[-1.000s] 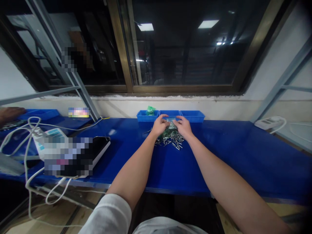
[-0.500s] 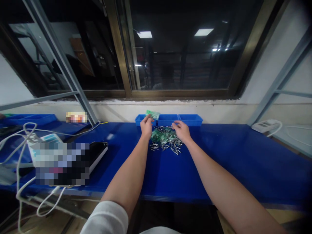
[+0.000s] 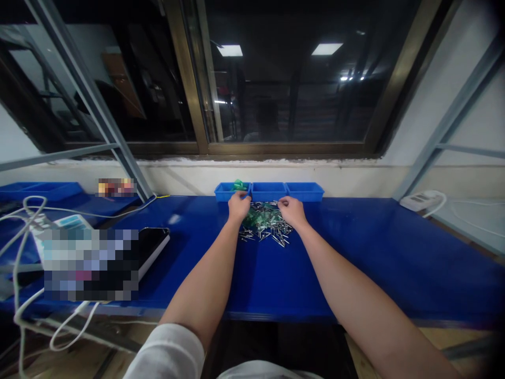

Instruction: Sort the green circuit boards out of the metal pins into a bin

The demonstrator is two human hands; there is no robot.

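Observation:
My left hand (image 3: 239, 207) is at the front edge of the left compartment of a blue divided tray (image 3: 269, 196), fingers bent and a little apart. Just beyond its fingertips, a crumpled green plastic bag (image 3: 239, 185) lies in that compartment. On the table in front of the tray is a loose pile of thin silver metal pins (image 3: 279, 231), with green clear plastic (image 3: 260, 216) among them. My right hand (image 3: 292, 211) is at the pile's right side, thumb and index finger pinched together. Whatever sits in that pinch is too small to make out.
The blue table (image 3: 363, 252) runs along a wall below a window. At left are a phone-like black device (image 3: 155, 245), partly pixelated, and white cables (image 3: 18, 273). A power strip (image 3: 418, 202) lies at right. Grey metal posts rise on both sides; another blue tray (image 3: 59, 190) stands far left.
The green plastic bag, held up at the tray by my left hand before, now lies lower in the left compartment. My left hand has drawn back from it. My right fingers have closed into a pinch.

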